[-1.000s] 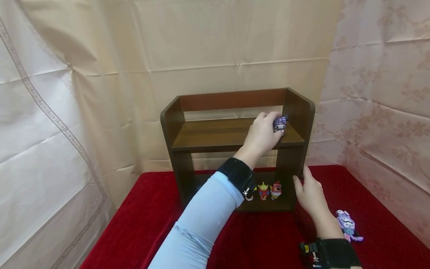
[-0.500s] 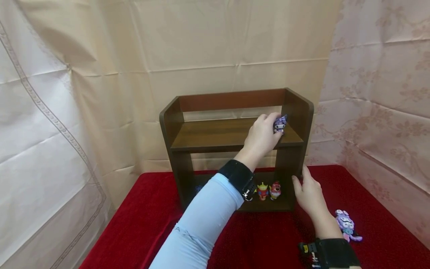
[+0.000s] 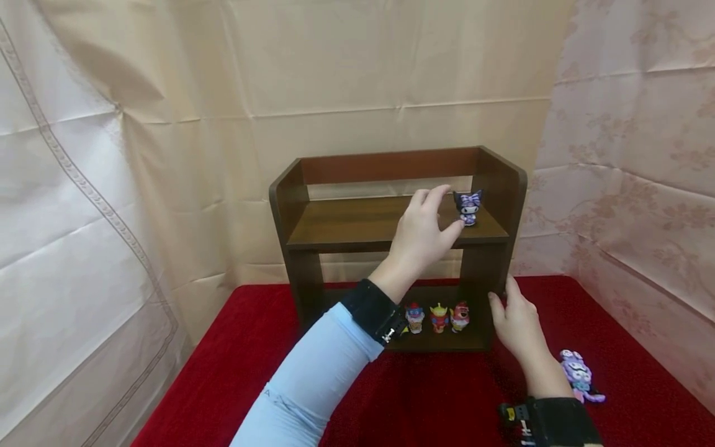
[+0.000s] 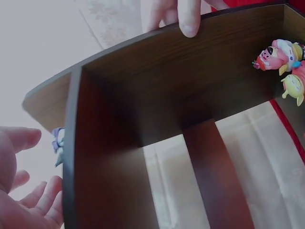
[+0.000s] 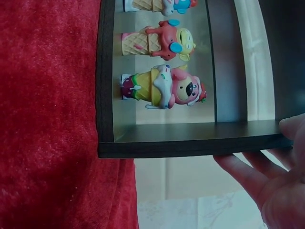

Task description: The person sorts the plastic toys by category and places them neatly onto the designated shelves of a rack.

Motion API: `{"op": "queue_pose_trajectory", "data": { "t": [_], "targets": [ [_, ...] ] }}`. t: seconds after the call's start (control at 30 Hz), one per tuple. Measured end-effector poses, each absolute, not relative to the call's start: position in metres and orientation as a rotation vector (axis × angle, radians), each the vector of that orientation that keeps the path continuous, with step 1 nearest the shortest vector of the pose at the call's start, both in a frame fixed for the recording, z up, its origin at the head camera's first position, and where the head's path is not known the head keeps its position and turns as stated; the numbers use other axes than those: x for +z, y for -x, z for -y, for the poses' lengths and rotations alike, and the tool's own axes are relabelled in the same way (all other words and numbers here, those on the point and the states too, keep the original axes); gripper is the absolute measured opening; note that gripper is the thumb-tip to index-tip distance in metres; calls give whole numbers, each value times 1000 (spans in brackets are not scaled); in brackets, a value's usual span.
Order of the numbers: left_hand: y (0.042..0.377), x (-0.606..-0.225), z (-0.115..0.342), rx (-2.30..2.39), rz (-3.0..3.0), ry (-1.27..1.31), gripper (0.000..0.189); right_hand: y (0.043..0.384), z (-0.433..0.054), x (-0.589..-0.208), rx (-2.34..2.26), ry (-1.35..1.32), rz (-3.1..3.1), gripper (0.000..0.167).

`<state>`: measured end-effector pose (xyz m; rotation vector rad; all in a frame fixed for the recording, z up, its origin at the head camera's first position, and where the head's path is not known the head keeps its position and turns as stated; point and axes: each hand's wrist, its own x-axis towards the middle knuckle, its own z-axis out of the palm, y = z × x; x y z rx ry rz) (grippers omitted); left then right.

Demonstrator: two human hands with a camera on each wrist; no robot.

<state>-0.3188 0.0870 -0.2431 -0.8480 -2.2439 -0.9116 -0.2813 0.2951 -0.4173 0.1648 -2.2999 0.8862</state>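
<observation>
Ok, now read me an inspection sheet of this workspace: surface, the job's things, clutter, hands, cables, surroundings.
Surface: red velvety cloth, with folds.
Job's things: wooden shelf unit, upright; Kuromi figurine upright on its upper board; pink bear figurine, yellow-headed figurine and blue-topped figurine standing below; purple figurine lying on the cloth.
Clutter: nothing seen beyond these.
Left hand: spread beside the Kuromi figurine; contact unclear.
Right hand: grips the shelf unit's right side panel.
Cables: nothing seen.
Surroundings: beige drape behind, floral drape on the right.
</observation>
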Motion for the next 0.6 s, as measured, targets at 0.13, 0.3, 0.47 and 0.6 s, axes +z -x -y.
{"op": "queue_pose_trajectory", "data": {
  "t": [0.13,0.3,0.47,0.6],
  "targets": [
    [312,-244,-72,-927,2180,874,62,280,-297,-417,887,-157,2313,51],
    [303,-247,-50,-949,2142,907,60,280,-297,-418,890,-155,2321,52],
    [293,-252,-28,-918,2114,932,57,281,-297,-418,876,-159,2309,49],
    [287,-258,-10,-929,2065,961,52,282,-297,-417,864,-160,2303,47]
  ]
}}
